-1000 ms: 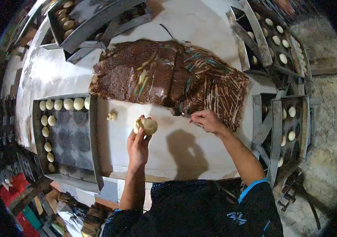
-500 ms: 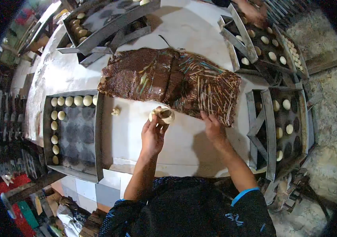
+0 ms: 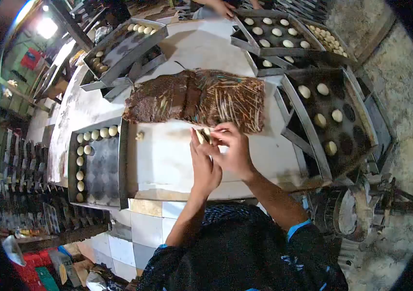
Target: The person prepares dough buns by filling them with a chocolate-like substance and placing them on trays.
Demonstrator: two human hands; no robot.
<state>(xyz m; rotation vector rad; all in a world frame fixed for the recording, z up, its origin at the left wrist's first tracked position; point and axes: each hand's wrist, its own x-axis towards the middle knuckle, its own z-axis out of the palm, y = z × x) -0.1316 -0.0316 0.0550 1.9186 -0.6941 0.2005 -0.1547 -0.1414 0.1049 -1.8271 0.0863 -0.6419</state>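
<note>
Above the near part of the table, my left hand (image 3: 205,167) holds a piece of pale dough (image 3: 201,135) upright on its fingers, with a dark filling showing in its fold. My right hand (image 3: 234,151) has come up against it, thumb and fingertips pinching the dough's right edge. Just beyond both hands lies a wide, flat brown mass (image 3: 160,99), streaked with pale and bluish scrape lines on its right half. A small dough scrap (image 3: 140,136) rests left of my hands.
At left, a metal tray (image 3: 123,169) holds pale dough balls along two sides. Stacked trays stand at the back left (image 3: 134,60), back right (image 3: 277,51) and right (image 3: 308,131), with dough balls. Across the table, another person's hand (image 3: 223,8) touches a back tray.
My right hand has left the brown mass's near edge and moved left to the dough in my left hand. The dough is now folded more upright. The whole view has shifted.
</note>
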